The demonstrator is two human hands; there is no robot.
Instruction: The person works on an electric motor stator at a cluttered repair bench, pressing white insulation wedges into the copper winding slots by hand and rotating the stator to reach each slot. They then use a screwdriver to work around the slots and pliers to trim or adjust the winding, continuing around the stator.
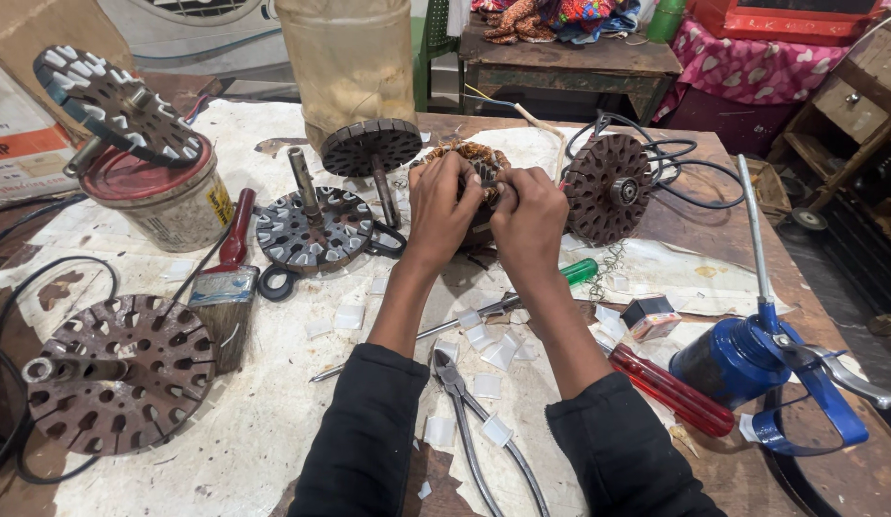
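Both my hands work together on a round motor stator with copper windings [474, 158] standing in the middle of the table. My left hand [442, 206] grips its left side and front. My right hand [528, 215] pinches something small at its top right, hidden by the fingers. Most of the stator is covered by my hands. Small white insulation slips [493, 349] lie scattered on the paper-covered table [273, 421] under my forearms.
Several rusty rotor discs with shafts lie about: [120, 369], [307, 225], [374, 148], [608, 187], and one on a red-lidded tin [163, 196]. Pliers [474, 412], a red-handled screwdriver [670, 388], a paintbrush [225, 287], a blue oil can [742, 354], black cable [675, 168].
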